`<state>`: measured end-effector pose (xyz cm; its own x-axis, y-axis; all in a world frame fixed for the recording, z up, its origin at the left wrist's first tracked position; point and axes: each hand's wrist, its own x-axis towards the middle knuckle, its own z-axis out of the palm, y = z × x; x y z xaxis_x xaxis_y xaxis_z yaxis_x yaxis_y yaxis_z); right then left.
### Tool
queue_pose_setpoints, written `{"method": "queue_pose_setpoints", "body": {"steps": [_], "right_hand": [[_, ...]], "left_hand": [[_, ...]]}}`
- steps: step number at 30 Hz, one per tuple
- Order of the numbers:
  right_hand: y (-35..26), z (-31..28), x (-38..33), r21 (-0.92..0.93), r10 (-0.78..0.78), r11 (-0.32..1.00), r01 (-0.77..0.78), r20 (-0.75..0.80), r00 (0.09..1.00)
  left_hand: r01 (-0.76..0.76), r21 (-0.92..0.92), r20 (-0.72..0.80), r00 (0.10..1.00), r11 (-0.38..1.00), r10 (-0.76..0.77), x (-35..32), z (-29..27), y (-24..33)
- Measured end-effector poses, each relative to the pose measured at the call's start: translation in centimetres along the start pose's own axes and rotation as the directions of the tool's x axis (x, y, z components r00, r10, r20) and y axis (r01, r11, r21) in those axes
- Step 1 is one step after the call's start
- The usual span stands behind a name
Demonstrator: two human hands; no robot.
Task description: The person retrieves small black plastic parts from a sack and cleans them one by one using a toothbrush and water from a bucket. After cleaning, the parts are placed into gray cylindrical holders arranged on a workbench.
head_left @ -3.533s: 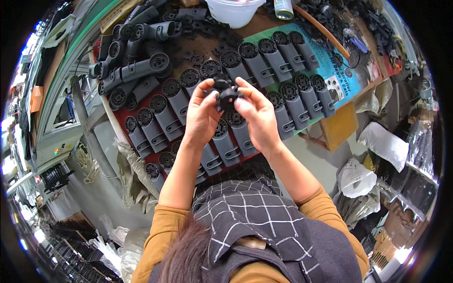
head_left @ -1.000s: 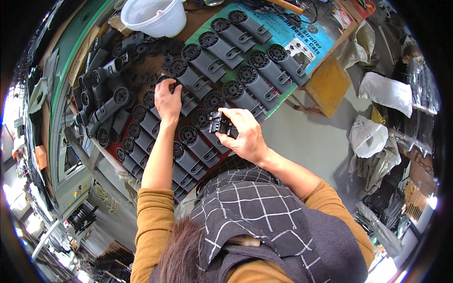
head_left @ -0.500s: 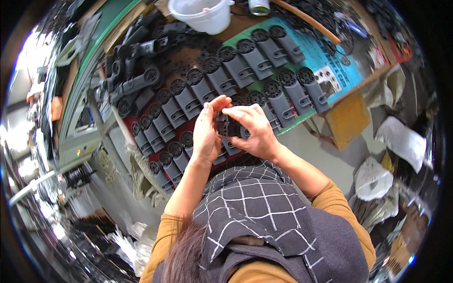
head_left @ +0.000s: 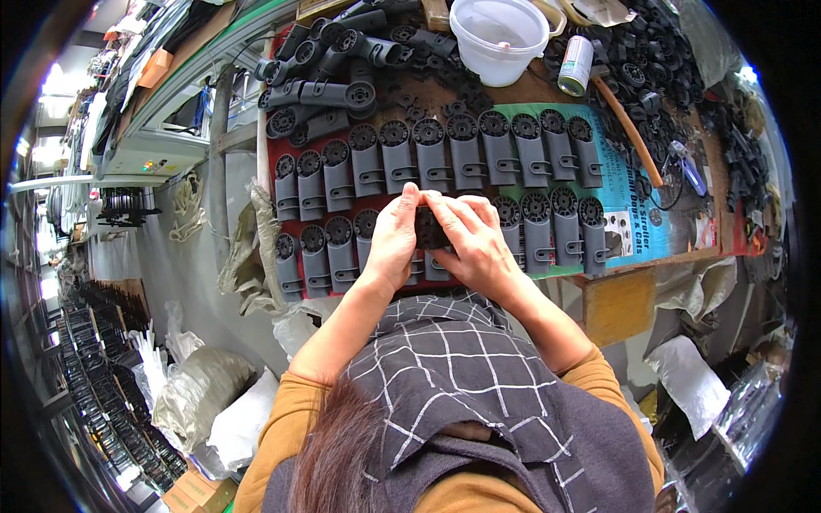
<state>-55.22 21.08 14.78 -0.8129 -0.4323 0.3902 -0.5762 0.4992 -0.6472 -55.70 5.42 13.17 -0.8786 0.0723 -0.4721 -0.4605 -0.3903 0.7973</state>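
Note:
Over the near row of parts, my left hand (head_left: 393, 242) and my right hand (head_left: 481, 246) come together around a small black plastic part (head_left: 428, 229). The left palm and thumb press on one side of it. On the other side the right fingers curl over its top, with the thumb below. Much of the part is hidden by the fingers. Behind the hands stands a far row of grey plastic tubes with round black ribbed heads (head_left: 432, 158). A nearer row of the same tubes (head_left: 537, 229) is partly covered by my hands.
Loose grey tubes (head_left: 329, 92) are heaped at the back left. A white bucket (head_left: 499, 38), a spray can (head_left: 575, 65) and a wooden handle (head_left: 629, 128) lie toward the back right, beside piled black parts (head_left: 633, 75). Sacks (head_left: 205, 389) stand on the floor at left.
The view has turned, so the table and its rows now look level. Both hands still hold the black part between them, its visible side now more covered by the fingers.

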Motion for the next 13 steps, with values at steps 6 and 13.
{"method": "queue_pose_setpoints", "body": {"steps": [6, 13], "right_hand": [[-0.5, 0.6, 0.4, -0.147, 0.033, 0.989, -0.033, -0.003, 0.999], [-0.8, 4.1, -1.1, -0.612, 0.091, 0.786, -0.09, -0.03, 0.995]], "left_hand": [[0.278, -0.101, -0.006, 0.96, 0.955, -0.28, 1.0, -0.5, 1.1], [0.206, 0.005, -0.06, 0.977, 0.979, -0.206, 3.4, 2.8, 0.6]]}}
